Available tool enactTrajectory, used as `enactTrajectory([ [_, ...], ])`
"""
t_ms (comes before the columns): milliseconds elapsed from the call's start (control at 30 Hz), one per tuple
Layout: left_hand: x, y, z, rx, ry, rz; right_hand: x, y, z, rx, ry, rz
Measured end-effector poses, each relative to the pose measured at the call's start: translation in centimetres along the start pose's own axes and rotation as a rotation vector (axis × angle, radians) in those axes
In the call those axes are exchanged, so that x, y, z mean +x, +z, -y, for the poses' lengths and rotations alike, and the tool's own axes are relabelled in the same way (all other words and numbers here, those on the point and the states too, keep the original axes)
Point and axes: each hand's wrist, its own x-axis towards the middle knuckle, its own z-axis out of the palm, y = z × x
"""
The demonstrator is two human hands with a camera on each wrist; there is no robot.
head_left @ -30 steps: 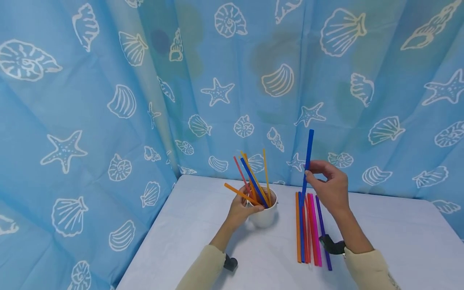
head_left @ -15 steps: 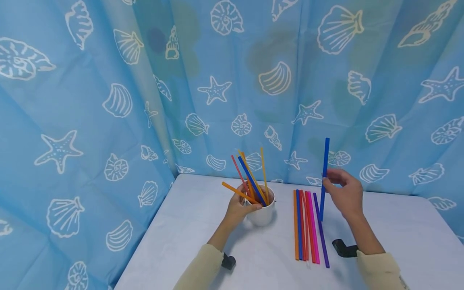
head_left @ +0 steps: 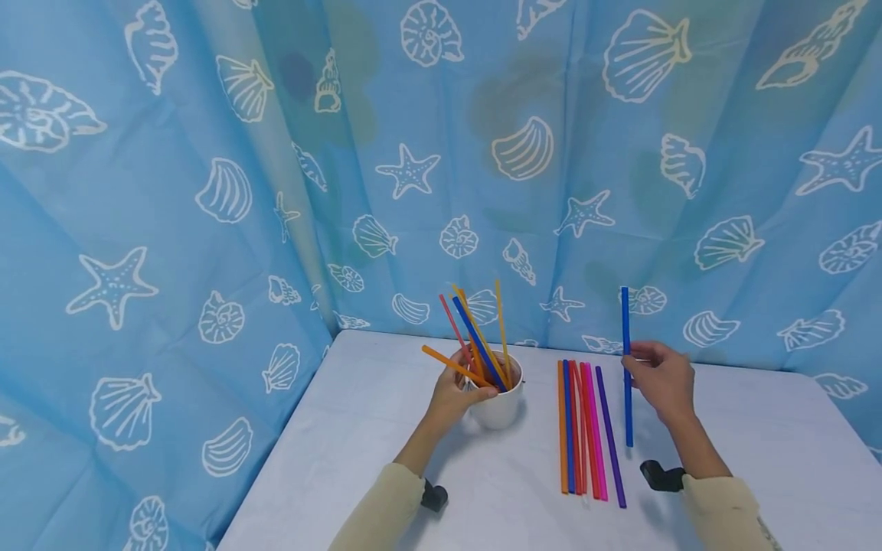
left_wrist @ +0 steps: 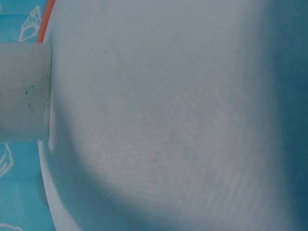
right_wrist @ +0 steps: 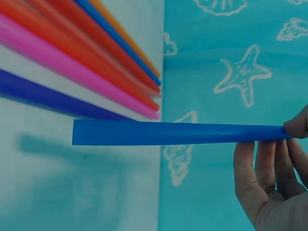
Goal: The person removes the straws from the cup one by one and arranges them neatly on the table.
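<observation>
My right hand (head_left: 664, 379) pinches a blue straw (head_left: 626, 321) between thumb and fingers, near its middle. The straw stands almost upright, right of a row of straws on the table; in the right wrist view its lower end points left. That row has an orange straw (head_left: 563, 428), a blue one, several red ones, a pink one and a purple straw (head_left: 610, 436) at a slant. With my left hand (head_left: 451, 398) I grip a white cup (head_left: 498, 413), thumb by its rim. Several orange, yellow, red and blue straws (head_left: 480, 344) lean in the cup.
A white cloth covers the table (head_left: 386, 383). Behind and to the left hangs a blue curtain (head_left: 413, 115) with white shells and starfish. Black wrist mounts (head_left: 661, 476) sit at both sleeves. The left wrist view shows mostly tabletop and the cup's side.
My right hand has carried the blue straw rightward from above the row, then lowered it toward the table. My left hand stays at the cup.
</observation>
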Motion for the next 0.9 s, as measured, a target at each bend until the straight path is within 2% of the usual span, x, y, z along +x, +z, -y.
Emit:
enactTrajectory([
  [300, -0.2, 0.0, -0.1, -0.005, 0.003, 0.009, 0.3, 0.5, -3.2, -0.026, 0.062, 0.042],
  [667, -0.1, 0.0, 0.0, -0.009, 0.005, -0.005, 0.2, 1.3, -5.1, -0.055, 0.168, 0.102],
  [900, 0.1, 0.1, 0.2, -0.009, 0.009, -0.006, 0.0, 1.5, -5.5, -0.033, 0.237, 0.142],
])
